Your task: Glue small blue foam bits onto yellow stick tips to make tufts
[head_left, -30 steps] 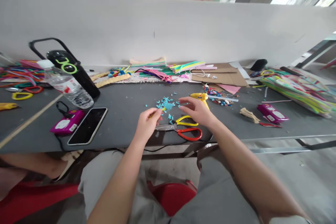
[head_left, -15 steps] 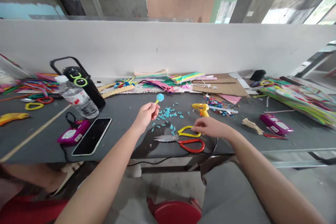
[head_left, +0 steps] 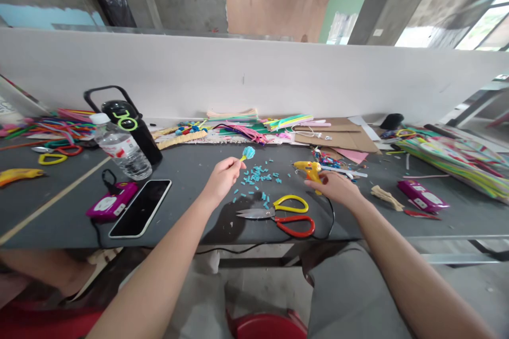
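My left hand (head_left: 222,181) pinches the yellow stem of a small blue pompom-like flower (head_left: 248,152), its head pointing up and away over the table. Small cut blue pieces (head_left: 257,174) lie scattered just right of and below it. At the right, my right hand (head_left: 337,186) has its fingers and thumb around the handle of a yellow hot glue gun (head_left: 308,168), which rests on the table with its nozzle to the left. Between my forearms lie scissors (head_left: 258,213) with one yellow and one red handle, blades slightly parted and pointing left.
On the left are a phone (head_left: 141,208), a purple power strip (head_left: 112,202), a water bottle (head_left: 125,151) and a black flask (head_left: 143,135). Pipe cleaners (head_left: 290,122) and cardboard (head_left: 345,135) line the back. Another purple power strip (head_left: 422,196) sits right. A black cord (head_left: 254,248) hangs along the front edge.
My right hand has left the scissors' handles and moved up and right to the glue gun's handle. My left hand still holds the blue flower, now tilted more to the right.
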Available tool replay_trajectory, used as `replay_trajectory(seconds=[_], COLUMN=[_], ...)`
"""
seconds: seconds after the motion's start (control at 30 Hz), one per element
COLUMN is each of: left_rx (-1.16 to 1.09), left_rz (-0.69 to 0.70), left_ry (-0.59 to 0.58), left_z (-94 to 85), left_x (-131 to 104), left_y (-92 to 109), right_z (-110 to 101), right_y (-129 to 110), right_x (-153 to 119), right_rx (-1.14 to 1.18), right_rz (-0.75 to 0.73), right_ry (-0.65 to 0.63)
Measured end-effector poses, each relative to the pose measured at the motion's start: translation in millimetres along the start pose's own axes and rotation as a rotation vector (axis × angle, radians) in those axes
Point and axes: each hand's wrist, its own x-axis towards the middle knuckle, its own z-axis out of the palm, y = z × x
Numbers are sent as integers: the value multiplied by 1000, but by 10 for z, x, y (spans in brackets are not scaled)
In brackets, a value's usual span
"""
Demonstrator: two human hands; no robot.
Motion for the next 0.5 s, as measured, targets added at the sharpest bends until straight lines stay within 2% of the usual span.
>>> replay_trajectory(seconds=[0.13,0.27,0.37,0.5], left_rx=[86,198,271,278], left_rz=[8,22,23,43], left_ry=[-2,-25,-43,-63], left_z=[30,21,2,28], left_x=[36,75,81,71], left_y=[-85,-182,-211,-177], right_z=[201,338,361,417], right_y=[-128,-171,-182,-183], right_x=[164,256,236,102], right_rx=[71,204,368,624], right_rz=[-42,-147,-223,-200], right_ry=[120,203,277,302])
